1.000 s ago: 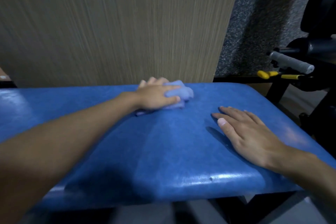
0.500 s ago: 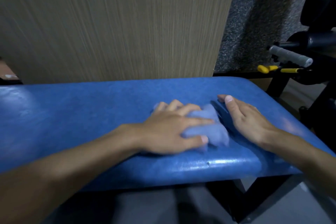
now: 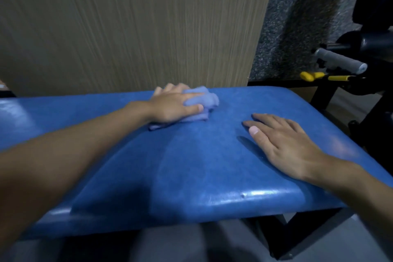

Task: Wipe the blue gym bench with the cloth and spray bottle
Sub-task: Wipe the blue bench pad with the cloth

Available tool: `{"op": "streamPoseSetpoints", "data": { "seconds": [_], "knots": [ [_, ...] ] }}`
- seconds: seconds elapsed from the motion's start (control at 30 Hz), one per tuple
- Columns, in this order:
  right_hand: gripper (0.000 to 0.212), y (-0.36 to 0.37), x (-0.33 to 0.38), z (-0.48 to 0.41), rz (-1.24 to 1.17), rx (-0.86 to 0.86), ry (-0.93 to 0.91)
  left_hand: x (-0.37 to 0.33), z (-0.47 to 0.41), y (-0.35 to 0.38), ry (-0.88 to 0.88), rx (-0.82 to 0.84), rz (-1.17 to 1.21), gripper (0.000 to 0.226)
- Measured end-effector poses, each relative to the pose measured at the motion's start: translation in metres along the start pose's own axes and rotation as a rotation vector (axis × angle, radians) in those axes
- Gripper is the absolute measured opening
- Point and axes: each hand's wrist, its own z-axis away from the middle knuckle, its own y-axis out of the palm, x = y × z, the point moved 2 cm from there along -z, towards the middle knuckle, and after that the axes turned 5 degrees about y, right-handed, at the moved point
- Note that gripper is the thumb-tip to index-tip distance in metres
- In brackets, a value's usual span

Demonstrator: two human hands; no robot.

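Note:
The blue padded gym bench (image 3: 191, 166) fills the middle of the head view, its near edge shining. My left hand (image 3: 174, 104) reaches to the bench's far edge and grips a bunched light-blue cloth (image 3: 202, 100), pressing it onto the pad. Flat on the pad at the right lies my right hand (image 3: 285, 144), fingers straight and spread, holding nothing. No spray bottle is in view.
A wood-grain wall panel (image 3: 127, 27) rises right behind the bench. At the right stands black gym equipment with a grey foam handle (image 3: 340, 62) and a yellow-tipped pin (image 3: 308, 75). Black frame legs (image 3: 297, 238) show under the bench's right end.
My left hand has pushed the cloth from the near right part of the pad back to the far edge. My right hand stays flat on the pad at the right.

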Motion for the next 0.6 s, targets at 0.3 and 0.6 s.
{"op": "streamPoseSetpoints", "data": {
  "seconds": [0.3, 0.6],
  "knots": [
    [0.072, -0.002, 0.006, 0.001, 0.027, -0.007, 0.038, 0.019, -0.008, -0.001, -0.072, -0.024, -0.009, 0.052],
    [0.074, -0.011, 0.009, 0.002, -0.004, -0.071, 0.128, -0.096, 0.121, 0.009, 0.483, -0.004, -0.033, 0.066]
  ]
}}
